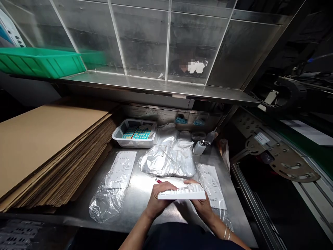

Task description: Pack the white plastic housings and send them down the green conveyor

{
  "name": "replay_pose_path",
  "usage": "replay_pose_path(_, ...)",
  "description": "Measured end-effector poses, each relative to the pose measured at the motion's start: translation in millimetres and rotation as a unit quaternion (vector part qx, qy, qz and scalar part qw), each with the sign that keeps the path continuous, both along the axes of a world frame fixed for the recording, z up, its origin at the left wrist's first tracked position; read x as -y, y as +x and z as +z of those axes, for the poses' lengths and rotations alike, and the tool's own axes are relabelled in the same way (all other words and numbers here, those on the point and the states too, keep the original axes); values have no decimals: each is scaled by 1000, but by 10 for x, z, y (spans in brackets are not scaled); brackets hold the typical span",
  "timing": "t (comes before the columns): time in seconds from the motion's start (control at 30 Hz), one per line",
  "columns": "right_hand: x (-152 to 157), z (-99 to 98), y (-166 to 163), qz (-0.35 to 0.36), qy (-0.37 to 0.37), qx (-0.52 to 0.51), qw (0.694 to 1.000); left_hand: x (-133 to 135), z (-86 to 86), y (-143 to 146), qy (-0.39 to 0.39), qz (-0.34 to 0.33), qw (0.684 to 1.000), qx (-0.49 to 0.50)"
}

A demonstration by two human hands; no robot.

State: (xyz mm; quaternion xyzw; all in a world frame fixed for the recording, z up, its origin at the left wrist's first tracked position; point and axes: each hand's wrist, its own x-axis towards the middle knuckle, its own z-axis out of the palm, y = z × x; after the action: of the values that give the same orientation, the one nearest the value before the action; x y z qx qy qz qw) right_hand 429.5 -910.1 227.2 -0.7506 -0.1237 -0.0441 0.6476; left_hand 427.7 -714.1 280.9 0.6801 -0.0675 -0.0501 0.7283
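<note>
Panel of white, ribbed plastic (181,196), rectangular, held on the near side of the stacked clear plastic bags (169,161). Left hand (160,197) and right hand (202,205) grasp its opposite ends. Looks light, stiff; smooth rim perhaps slippery, thin ribs possibly brittle; best gripped at the ends.

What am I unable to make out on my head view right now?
All in the head view:
White part: underside, facing away from the camera.
Left hand, right hand: some fingers, hidden by the part.
Green bin: left end, cut off by the picture's edge.
Left panel: markings, too small to read.
</note>
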Motion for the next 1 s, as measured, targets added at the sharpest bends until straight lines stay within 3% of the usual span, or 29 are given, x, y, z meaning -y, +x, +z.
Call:
replay_pose_path(0.1,-36,102,-5,1,16,-40,999,21,8,13,-28,15,998,-49)
replay_pose_path(0.2,-84,243,17,48,96,-194,975,55,51,92,-67,54,988,-126)
replay_pose_path(0.3,-103,361,62,84,237,-384,888,96,102,215,-176,62,948,-256)
replay_pose_path(0.43,-77,434,142,58,397,-511,760,167,68,347,-299,93,871,-379)
replay_pose_path(0.5,-52,445,180,32,437,-534,723,207,4,381,-304,107,863,-390)
replay_pose_path(0.57,-30,448,208,12,456,-536,710,243,-67,398,-310,115,853,-403)
replay_pose_path(0.67,-11,455,225,-1,459,-530,712,274,-150,399,-305,121,852,-407)
replay_pose_path(0.73,-14,475,217,-5,447,-515,731,268,-196,383,-285,113,861,-406)
replay_pose_path(0.87,-67,605,157,29,396,-421,815,193,-306,321,-205,102,893,-388)
replay_pose_path(1.0,-177,790,56,94,297,-333,890,116,-407,247,-139,107,914,-366)
